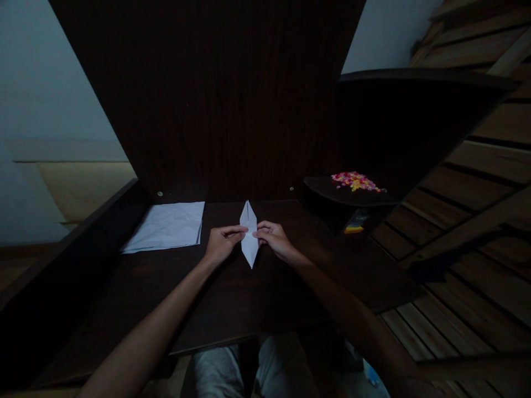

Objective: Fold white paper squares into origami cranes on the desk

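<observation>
A folded piece of white paper [250, 251], long and narrow with a point at each end, is held over the dark desk between my two hands. A slit runs down the middle of its far point. My left hand [224, 241] pinches its left edge near the middle, thumb and fingers closed. On the opposite edge, my right hand [274, 239] grips the paper in the same way. Some fingertips are hidden behind the paper or too dark to make out.
White paper sheets [168, 225] lie stacked at the desk's left. Small pink, red and yellow pieces [357, 181] are heaped on a corner shelf [321, 188] at right. A raised dark side board [78, 243] borders the left, and wooden slats [468, 221] stand at right.
</observation>
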Demonstrator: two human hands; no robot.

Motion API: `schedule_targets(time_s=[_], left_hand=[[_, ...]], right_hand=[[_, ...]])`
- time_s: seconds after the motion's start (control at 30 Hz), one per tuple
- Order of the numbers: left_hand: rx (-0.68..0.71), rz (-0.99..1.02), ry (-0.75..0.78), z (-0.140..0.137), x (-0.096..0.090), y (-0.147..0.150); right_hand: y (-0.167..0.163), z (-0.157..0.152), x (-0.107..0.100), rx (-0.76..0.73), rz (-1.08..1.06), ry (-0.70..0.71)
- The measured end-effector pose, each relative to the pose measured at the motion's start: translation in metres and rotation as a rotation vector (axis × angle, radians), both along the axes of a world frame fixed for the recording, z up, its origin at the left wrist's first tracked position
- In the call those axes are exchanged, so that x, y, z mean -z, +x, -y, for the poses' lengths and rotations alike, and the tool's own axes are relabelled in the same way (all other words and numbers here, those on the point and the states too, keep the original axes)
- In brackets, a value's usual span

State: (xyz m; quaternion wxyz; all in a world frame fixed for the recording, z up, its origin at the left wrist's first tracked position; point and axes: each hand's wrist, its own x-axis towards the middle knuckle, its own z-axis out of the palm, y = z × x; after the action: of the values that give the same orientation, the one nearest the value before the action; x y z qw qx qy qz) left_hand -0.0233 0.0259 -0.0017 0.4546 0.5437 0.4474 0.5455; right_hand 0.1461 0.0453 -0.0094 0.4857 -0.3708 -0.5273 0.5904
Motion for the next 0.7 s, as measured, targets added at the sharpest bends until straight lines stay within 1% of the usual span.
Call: schedule_targets(time_s=[0.1,0.2,0.27,0.33,0.4,0.5,0.6,0.7], left_hand=[[-0.023,-0.002,-0.026,-0.001,0.000,0.000],[-0.045,0.067,-0.083,-0.003,0.001,0.001],[-0.065,0.157,-0.139,-0.004,0.001,0.002],[-0.077,0.248,-0.191,-0.005,0.000,0.002],[-0.071,0.316,-0.231,-0.005,-0.001,0.002],[-0.042,0.359,-0.253,-0.004,-0.004,0.002],[-0.012,0.362,-0.262,-0.003,-0.005,0.002],[0.022,0.336,-0.261,-0.003,-0.004,0.001]], right_hand=[[0.001,-0.002,0.001,-0.003,0.020,0.007],[0.002,-0.003,0.004,0.010,0.051,0.077],[0.003,-0.003,0.005,0.047,0.071,0.182],[0.004,0.000,0.004,0.067,0.117,0.318],[0.005,0.003,0.003,0.051,0.193,0.440],[0.005,0.007,0.001,0.030,0.310,0.562],[0.007,0.006,0.002,0.046,0.376,0.628],[0.009,0.004,0.003,0.077,0.386,0.636]])
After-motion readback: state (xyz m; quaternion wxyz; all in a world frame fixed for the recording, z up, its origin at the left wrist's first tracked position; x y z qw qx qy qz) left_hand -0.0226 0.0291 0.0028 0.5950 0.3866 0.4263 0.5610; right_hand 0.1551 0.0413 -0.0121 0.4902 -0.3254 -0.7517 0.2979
